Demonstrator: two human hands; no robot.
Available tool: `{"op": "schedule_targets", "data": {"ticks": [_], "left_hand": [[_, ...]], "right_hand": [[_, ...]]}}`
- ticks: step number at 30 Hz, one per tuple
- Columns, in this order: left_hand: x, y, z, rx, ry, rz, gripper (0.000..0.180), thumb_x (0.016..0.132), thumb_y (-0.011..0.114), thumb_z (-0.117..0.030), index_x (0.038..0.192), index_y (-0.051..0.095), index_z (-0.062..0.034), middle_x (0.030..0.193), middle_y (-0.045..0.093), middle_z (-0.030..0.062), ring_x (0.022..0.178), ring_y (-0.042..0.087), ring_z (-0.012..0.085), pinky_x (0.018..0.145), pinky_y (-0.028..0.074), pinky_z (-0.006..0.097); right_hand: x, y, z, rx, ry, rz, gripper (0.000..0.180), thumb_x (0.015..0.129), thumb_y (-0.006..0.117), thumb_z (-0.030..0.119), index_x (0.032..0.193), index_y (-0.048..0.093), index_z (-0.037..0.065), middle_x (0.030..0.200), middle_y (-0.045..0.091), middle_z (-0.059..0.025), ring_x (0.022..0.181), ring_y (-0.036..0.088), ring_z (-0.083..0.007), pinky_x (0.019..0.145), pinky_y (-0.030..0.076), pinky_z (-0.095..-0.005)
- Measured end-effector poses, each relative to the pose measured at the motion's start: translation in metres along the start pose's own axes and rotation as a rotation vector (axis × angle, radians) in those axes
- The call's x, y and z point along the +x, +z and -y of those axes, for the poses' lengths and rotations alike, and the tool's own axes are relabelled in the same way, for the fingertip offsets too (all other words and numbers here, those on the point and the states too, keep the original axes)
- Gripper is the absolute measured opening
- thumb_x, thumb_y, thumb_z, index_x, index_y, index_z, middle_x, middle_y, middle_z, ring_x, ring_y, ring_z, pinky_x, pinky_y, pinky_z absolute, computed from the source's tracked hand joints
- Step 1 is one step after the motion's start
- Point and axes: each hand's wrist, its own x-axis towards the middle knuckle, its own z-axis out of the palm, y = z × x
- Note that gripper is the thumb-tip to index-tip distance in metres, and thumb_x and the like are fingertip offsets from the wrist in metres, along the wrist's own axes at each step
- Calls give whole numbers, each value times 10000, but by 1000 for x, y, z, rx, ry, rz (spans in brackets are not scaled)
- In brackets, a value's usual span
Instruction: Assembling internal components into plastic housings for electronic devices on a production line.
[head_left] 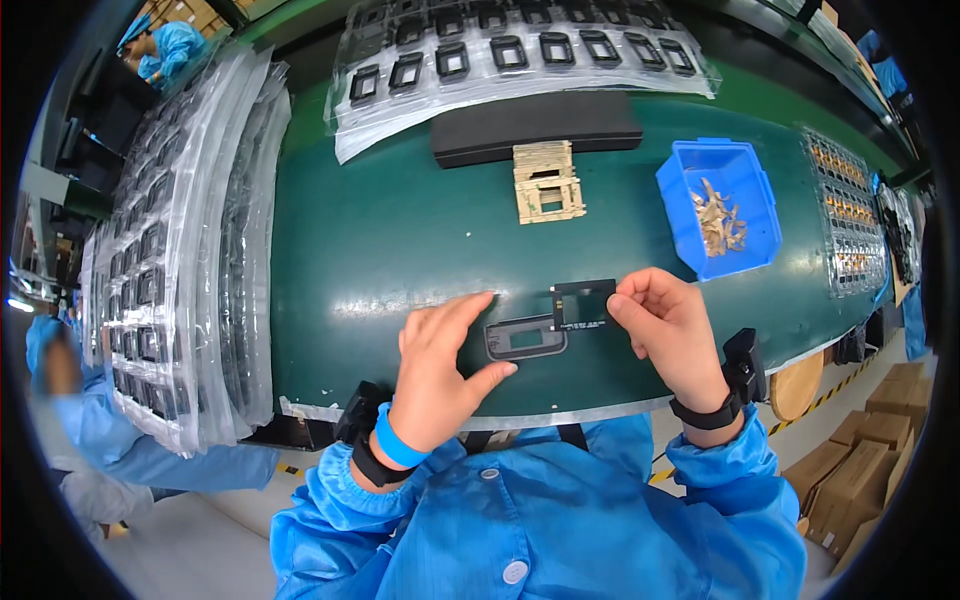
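Observation:
My right hand [668, 325] pinches a thin flat black piece [592, 308] by its right edge between thumb and fingertips. This piece has a cut-out and pale print along its lower edge. It is held just above and right of a small black plastic housing [499, 346], overlapping its upper right corner in view. The housing lies flat on the green table, with rounded corners and a rectangular window. My left hand [440, 365] is at the housing's left, thumb and fingers spread around that end and holding nothing. Whether the thumb touches the housing, I cannot tell.
Beyond lie a stack of tan-backed sheets [530, 207] and a long black block [535, 128]. A blue bin [683, 225] holds tan scraps. Clear trays of black frames stand at the back [420, 98] and left [200, 300]; another tray [850, 215] is at the right. Other people work at the left.

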Motion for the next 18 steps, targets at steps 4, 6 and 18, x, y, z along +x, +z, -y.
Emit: {"op": "schedule_targets", "data": {"ticks": [4,6,18], "left_hand": [[-16,12,9,47,-40,-6,700,636,848,-77,1259,529,-71,1166,646,83,1075,533,281,920,398,376],[-18,16,10,51,-21,-43,679,645,843,-73,1243,522,-66,1160,662,77,1076,540,275,925,391,373],[-19,20,17,39,34,-93,365,615,847,-112,925,658,-72,1140,681,63,981,562,259,878,397,359]], "right_hand": [[-1,19,-15,60,92,81,112,869,693,92,899,632,4,718,619,25,580,514,-5,502,396,-160],[-2,28,-21,31,77,85,114,860,703,89,892,638,0,722,629,18,587,527,-9,511,407,-163],[0,47,-26,-185,38,-14,94,827,720,54,840,670,-25,690,660,-21,594,566,-23,530,461,-186]]}}
